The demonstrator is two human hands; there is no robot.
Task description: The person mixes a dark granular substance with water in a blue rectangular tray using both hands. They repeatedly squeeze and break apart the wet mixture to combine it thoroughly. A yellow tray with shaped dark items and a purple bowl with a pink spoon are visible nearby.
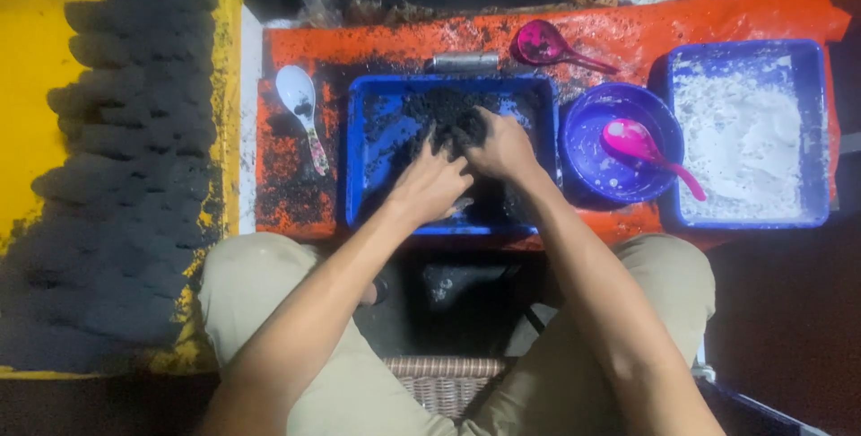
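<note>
1. At the far left we see a yellow board (31, 86) stacked with rows of dark moulded lumps (126, 176), lying close together.
2. Next comes an orange sheet (287, 194), smeared with black powder. A white spoon (300, 109) lies on it, just beside the blue tray.
3. In the middle sits the blue tray (368, 158), holding a black mix (444, 113) heaped toward its far side.
4. Our left hand (430, 185) rests palm down in the tray, fingers spread and pressed into the mix; it grips nothing that we can make out.
5. Our right hand (502, 144) lies just beside it, touching it, fingers curled down into the same heap. We cannot tell whether they close on a lump, since the tips are buried.
6. Behind the tray lies a grey metal tube (464, 61), with a pink scoop (543, 44) near it.
7. Right of the tray stands a purple bowl (592, 171), touching it, with a pink spoon (641, 147) resting inside.
8. Farthest right is a second blue tray (821, 131), filled with white powder (740, 144).
</note>
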